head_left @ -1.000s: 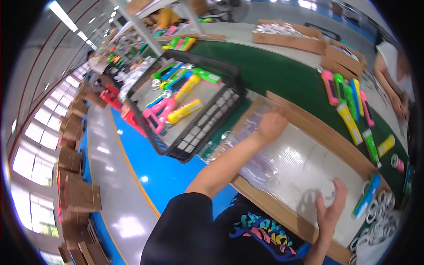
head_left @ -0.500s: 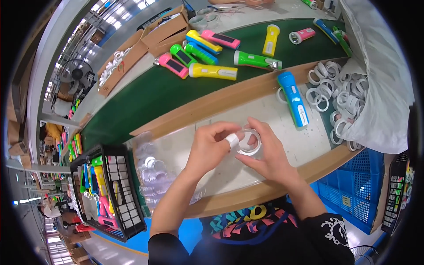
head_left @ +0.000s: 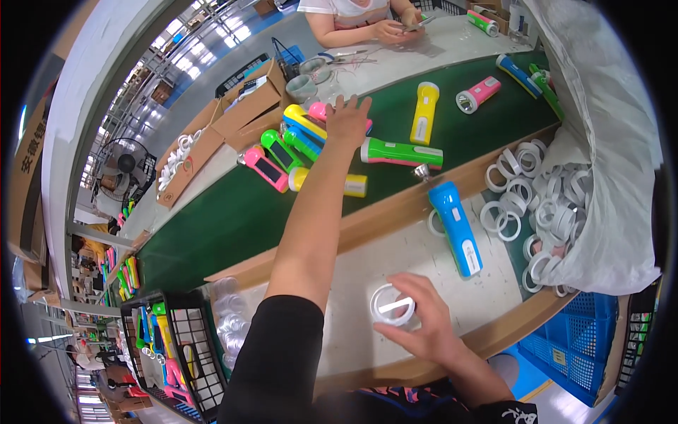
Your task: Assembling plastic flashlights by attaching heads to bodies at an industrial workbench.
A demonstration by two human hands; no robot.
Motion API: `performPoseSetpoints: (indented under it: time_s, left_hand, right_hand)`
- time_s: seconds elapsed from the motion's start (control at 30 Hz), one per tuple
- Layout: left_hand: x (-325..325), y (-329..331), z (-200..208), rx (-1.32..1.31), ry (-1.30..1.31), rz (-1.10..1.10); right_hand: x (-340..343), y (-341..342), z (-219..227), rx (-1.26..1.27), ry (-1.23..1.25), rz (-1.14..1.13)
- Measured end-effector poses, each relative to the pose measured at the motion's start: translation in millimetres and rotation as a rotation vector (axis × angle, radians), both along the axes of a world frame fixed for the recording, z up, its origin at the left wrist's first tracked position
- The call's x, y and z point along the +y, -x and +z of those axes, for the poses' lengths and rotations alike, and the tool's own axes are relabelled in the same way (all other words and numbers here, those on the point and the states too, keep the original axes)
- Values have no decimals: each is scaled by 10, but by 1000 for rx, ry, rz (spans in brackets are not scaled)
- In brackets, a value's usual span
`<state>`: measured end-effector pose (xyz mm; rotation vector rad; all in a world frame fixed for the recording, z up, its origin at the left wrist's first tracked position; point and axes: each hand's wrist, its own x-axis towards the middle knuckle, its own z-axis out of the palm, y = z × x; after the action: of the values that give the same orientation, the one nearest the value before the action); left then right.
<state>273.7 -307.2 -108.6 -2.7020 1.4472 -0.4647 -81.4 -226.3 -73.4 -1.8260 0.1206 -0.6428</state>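
Note:
My left hand (head_left: 347, 124) is stretched far over the green belt with its fingers spread. It lies over a pink flashlight (head_left: 319, 111), beside yellow and blue ones; whether it touches them I cannot tell. My right hand (head_left: 427, 321) is closed on a white ring (head_left: 375, 305) above the pale work surface, between thumb and fingers. Through the ring's opening a white strip shows, slanting across. A blue flashlight (head_left: 455, 230) lies to the right of it, with one white ring (head_left: 436, 222) partly under its head. A green flashlight (head_left: 402, 152) lies right of my left hand.
Many white rings (head_left: 519, 191) spill from a white plastic bag (head_left: 621, 212) at right. Stacked clear discs (head_left: 229, 318) stand at left, near a black crate (head_left: 205, 346) of flashlights. Cardboard strips (head_left: 395, 215) edge the surface. Across the belt a person's hands (head_left: 399, 30) hold something.
My left hand has left the ring and reached forward over the flashlights on the belt. My right hand keeps the ring, lower in the picture. The view has tilted up, showing the person opposite.

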Motion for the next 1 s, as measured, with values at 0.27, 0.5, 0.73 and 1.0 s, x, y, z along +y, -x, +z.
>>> performPoseSetpoints:
  time_s: [0.27, 0.5, 0.73, 1.0]
  left_hand:
    - [423, -284, 87, 146, -361, -19]
    - [1989, -237, 150, 149, -266, -143]
    - [2704, 1005, 1042, 917, 884, -47]
    - [3300, 2186, 1355, 1440, 1221, -183]
  right_hand:
    - [-43, -23, -73, -8, 48, -5]
    - [30, -65, -98, 19, -37, -65]
    - [213, -82, -37, 98, -179, -6]
    - [562, -63, 62, 18, -247, 23]
